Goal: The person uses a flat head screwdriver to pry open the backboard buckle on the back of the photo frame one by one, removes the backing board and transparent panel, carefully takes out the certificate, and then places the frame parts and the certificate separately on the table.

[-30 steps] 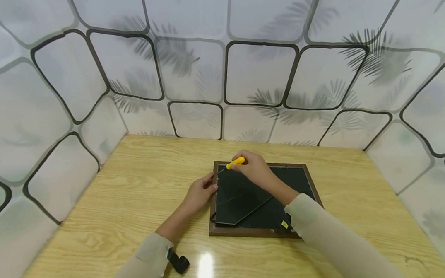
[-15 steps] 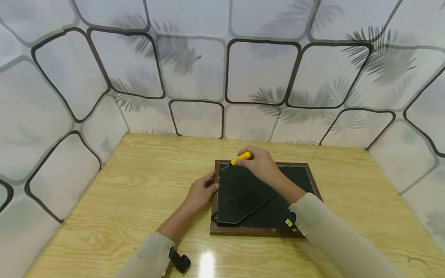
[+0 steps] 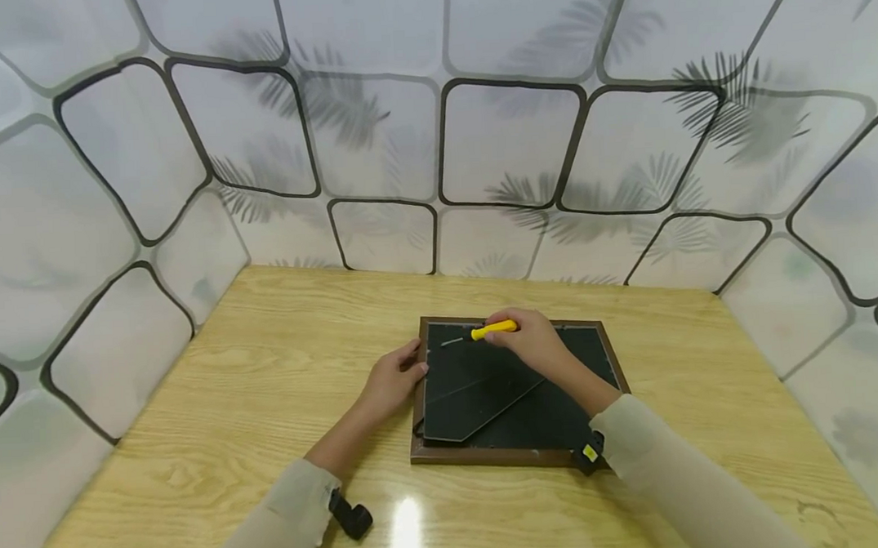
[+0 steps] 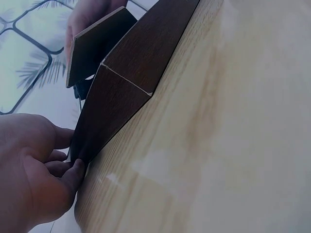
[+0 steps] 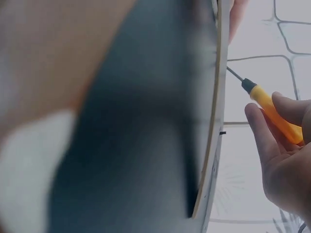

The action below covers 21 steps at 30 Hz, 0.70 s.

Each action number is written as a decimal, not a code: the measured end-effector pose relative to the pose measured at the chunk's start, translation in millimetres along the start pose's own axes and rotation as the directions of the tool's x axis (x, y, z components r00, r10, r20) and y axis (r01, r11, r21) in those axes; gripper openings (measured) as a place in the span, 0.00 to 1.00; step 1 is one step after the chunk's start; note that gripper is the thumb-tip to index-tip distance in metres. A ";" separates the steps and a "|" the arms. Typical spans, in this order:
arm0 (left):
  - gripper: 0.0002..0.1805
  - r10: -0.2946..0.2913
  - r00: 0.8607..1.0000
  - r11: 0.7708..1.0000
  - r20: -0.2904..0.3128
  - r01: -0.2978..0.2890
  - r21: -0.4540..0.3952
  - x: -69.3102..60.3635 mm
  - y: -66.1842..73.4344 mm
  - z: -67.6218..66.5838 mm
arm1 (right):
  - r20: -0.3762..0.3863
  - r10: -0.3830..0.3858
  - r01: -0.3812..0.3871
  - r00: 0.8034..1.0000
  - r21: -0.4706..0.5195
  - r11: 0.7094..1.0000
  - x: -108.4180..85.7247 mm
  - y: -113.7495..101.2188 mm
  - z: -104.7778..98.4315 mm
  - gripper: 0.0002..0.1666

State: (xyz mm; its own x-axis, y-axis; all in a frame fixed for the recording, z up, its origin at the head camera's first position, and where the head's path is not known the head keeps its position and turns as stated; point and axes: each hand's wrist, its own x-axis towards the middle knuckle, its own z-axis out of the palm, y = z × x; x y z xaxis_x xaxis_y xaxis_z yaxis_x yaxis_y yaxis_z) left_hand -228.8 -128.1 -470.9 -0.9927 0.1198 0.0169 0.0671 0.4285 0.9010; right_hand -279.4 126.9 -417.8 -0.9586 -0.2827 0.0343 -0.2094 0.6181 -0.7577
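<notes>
A picture frame (image 3: 416, 430) with brown edges lies face down on the table, its black backing board (image 3: 454, 367) upward. On that board a black stand flap (image 3: 446, 425) lies with a slanting edge; in the left wrist view this flap (image 4: 99, 41) juts out from the frame. My left hand (image 3: 391, 382) grips the frame's left side, fingers and thumb at its edge (image 4: 87, 141). Over the board's upper left part, my right hand (image 3: 533, 339) holds a screwdriver (image 3: 494, 329) by its yellow handle. Its shaft points left; whether the tip touches the board, I cannot tell.
The wood-grain table (image 3: 302, 337) extends around the frame on all sides. A patterned wall covering (image 3: 374, 146) rises behind the table and along both sides. A black wrist camera (image 3: 354, 519) sits at the left cuff.
My right hand has drawn the screwdriver to the right and slightly nearer, away from the frame's upper left corner. The screwdriver's shaft now shows more. My left hand stays at the frame's left side.
</notes>
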 end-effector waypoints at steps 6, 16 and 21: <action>0.31 -0.022 1.000 0.999 0.004 0.022 -0.024 -0.2 0.4 -0.4 | 0.017 0.043 -0.044 0.999 0.024 0.999 -4.9 8.3 -2.3 0.21; 0.31 -0.024 1.000 0.999 0.004 0.025 -0.027 0.6 -0.5 0.4 | 0.051 0.069 -0.074 0.996 0.108 0.991 -13.4 17.5 -6.4 0.24; 0.31 -0.023 1.000 0.999 0.000 0.023 -0.030 0.5 -1.1 0.5 | 0.026 0.070 -0.073 0.997 0.132 0.989 -18.9 21.9 -10.9 0.25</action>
State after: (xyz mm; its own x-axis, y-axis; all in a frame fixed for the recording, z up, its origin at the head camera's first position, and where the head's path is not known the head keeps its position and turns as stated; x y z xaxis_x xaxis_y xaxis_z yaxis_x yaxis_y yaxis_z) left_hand -229.4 -128.1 -472.0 -0.9940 0.1097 -0.0034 0.0415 0.4044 0.9136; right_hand -267.9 153.8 -428.0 -0.9655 -0.2580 -0.0355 -0.1120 0.5346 -0.8377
